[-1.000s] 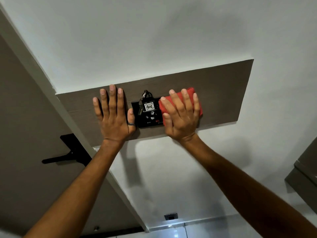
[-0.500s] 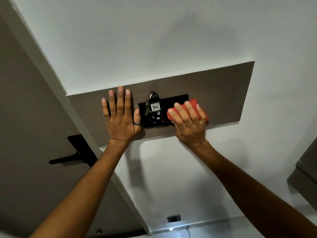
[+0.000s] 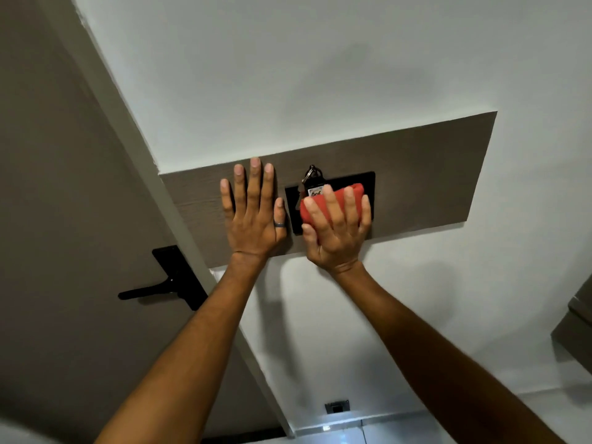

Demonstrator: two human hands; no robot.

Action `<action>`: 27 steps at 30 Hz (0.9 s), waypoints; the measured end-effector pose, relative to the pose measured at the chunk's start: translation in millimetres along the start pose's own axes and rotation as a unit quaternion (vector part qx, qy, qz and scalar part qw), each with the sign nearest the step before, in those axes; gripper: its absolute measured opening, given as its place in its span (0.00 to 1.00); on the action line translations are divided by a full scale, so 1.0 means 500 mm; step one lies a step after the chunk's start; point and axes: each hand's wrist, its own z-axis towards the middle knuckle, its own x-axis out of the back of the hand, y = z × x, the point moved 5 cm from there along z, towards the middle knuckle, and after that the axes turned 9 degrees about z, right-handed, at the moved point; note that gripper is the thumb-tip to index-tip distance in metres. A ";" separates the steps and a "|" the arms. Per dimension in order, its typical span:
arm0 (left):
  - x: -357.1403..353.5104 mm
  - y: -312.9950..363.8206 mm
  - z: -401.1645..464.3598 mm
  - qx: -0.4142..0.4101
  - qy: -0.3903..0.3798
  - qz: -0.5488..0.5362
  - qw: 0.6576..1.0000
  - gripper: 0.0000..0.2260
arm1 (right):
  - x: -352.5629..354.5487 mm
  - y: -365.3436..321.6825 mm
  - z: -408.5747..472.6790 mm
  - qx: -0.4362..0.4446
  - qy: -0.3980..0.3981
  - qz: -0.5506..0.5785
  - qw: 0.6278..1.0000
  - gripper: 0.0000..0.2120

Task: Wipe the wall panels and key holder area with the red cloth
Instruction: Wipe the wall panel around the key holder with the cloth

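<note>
A brown wooden wall panel (image 3: 426, 174) crosses the white wall. On it sits a black key holder plate (image 3: 365, 182) with a key ring and white tag (image 3: 313, 184) at its top. My right hand (image 3: 336, 232) presses the folded red cloth (image 3: 323, 208) flat over the lower part of the plate, fingers spread across the cloth. My left hand (image 3: 253, 216), wearing a dark ring, lies flat and open on the panel just left of the plate, holding nothing. Most of the plate is hidden by the cloth and hand.
A brown door (image 3: 57, 187) with a black lever handle (image 3: 160, 286) stands at the left, framed in white. A small dark wall socket (image 3: 336, 406) sits low on the wall. A brown cabinet corner (image 3: 576, 318) juts in at the right edge.
My right hand has slid the red cloth leftward, from the plate's right end onto the key area, now covering part of the tag. The left hand stays flat on the panel.
</note>
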 end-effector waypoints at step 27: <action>0.000 -0.001 -0.010 -0.002 0.012 0.001 1.000 0.26 | 0.009 0.016 -0.008 0.112 -0.030 0.014 0.993 0.20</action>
